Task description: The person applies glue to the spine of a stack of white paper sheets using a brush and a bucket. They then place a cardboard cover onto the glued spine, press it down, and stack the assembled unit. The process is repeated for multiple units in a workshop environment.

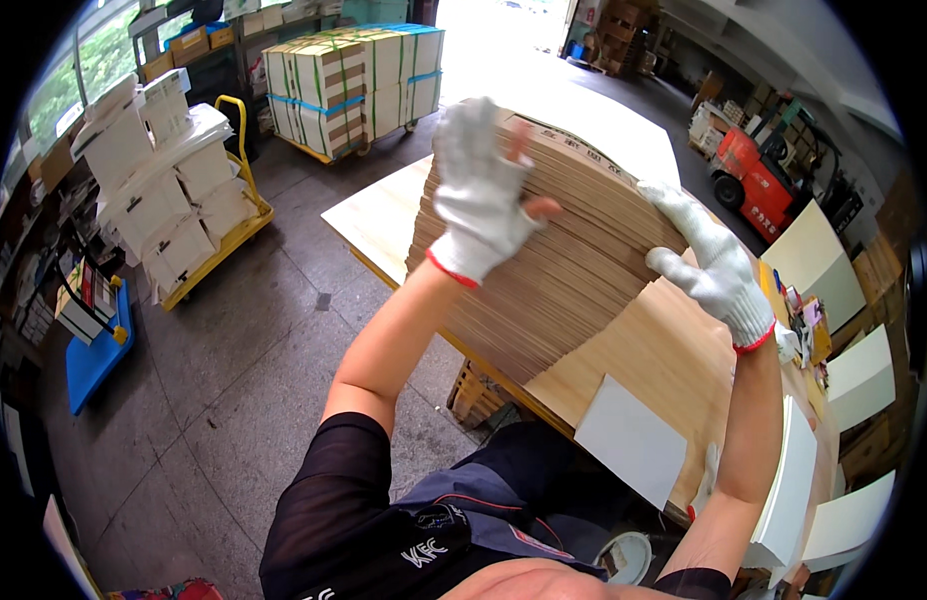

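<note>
A thick stack of flat brown cardboard sheets [573,250] stands on edge, leaning, on a wooden table [383,215]. My left hand [480,195], in a white knit glove with open fingertips, presses flat against the stack's left face. On the right edge of the stack rests my right hand [711,265], gloved the same way, fingers curled over the sheets' ends. Both hands grip the stack between them.
A white sheet [631,440] lies on the table's near corner. White boards [863,375] lean at the right. A yellow cart with white boxes [183,220] stands left, a pallet of strapped boxes [353,85] behind, and a red forklift [758,185] at far right.
</note>
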Demonstrator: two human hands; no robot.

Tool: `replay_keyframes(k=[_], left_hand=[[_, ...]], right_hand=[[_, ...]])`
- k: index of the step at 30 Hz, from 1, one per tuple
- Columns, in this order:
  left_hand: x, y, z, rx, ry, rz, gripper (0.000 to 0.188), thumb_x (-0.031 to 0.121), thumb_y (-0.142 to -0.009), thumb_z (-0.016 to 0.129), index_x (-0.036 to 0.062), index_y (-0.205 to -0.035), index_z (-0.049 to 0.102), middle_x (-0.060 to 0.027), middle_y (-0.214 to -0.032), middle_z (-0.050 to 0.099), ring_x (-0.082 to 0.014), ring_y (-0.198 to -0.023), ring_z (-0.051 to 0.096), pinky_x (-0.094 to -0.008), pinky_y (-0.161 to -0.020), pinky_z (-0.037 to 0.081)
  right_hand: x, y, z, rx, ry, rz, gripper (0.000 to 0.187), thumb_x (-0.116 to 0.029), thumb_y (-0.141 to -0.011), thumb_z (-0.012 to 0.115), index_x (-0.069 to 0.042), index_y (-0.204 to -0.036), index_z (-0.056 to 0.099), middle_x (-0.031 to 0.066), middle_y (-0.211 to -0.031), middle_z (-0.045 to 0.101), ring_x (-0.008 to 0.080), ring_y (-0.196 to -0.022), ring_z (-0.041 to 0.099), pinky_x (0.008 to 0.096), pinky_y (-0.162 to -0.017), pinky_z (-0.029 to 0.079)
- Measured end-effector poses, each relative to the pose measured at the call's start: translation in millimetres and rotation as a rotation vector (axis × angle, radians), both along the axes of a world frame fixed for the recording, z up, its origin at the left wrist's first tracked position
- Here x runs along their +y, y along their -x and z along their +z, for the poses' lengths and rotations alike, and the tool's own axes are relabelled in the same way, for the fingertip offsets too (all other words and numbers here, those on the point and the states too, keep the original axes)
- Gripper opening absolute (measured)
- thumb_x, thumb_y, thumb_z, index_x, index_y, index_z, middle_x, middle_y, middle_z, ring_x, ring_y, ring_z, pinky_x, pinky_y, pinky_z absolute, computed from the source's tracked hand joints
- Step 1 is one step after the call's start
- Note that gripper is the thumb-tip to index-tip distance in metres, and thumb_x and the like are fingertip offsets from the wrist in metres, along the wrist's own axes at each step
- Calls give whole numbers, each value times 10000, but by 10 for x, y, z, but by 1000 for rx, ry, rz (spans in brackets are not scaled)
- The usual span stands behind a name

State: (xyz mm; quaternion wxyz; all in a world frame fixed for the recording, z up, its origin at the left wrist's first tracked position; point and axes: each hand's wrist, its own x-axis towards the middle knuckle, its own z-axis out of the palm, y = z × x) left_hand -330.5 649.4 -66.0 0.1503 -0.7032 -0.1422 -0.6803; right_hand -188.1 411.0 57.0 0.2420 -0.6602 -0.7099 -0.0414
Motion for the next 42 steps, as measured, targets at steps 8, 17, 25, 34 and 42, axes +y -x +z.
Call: replay_keyframes(k=[8,17,25,34,42], left_hand=[[541,511,-229,-319,433,-258,769,506,-1039,333,86,-1578,-20,-228,-1629,-23,-386,-1500,111,-431,-1166,288],[-427,-157,-336,173,-236,-319,884,773,-890,302,260,-1587,118,-177,-1638,38,-406,-1504,-10,-548,-1190,221],[532,397,-299,-328,548,-159,820,24,-949,517,135,-1589,16,-183,-1646,58,-327,-1497,200,-380,-1193,212],[-113,465,910,541,-64,-230,359,374,-964,554,81,-1097,712,-123,-1138,679,-336,-1112,602,-395,-946,476],[216,349,1164,934,69,-438,306,180,-890,498,69,-1112,677,-115,-1071,693,-316,-994,642,-358,-882,499]], right_hand=[[-1,-37,-53,102,48,-96,586,-168,-821,678,-185,-1392,544,137,-1354,587,276,-1202,569,360,-1028,457],[3,-57,-53,6,-13,-41,576,-154,-821,675,-140,-1382,545,136,-1373,573,294,-1269,528,377,-1081,420],[17,-110,-100,-6,-58,17,556,-157,-830,668,-118,-1372,549,150,-1379,568,292,-1264,542,370,-1095,412],[21,-84,-93,-6,-80,4,529,-176,-826,659,-141,-1346,567,119,-1324,608,262,-1179,597,358,-1034,456],[175,734,-303,-363,-320,59,597,-268,-719,774,-104,-1269,613,178,-1290,598,320,-1286,521,463,-1156,292]])
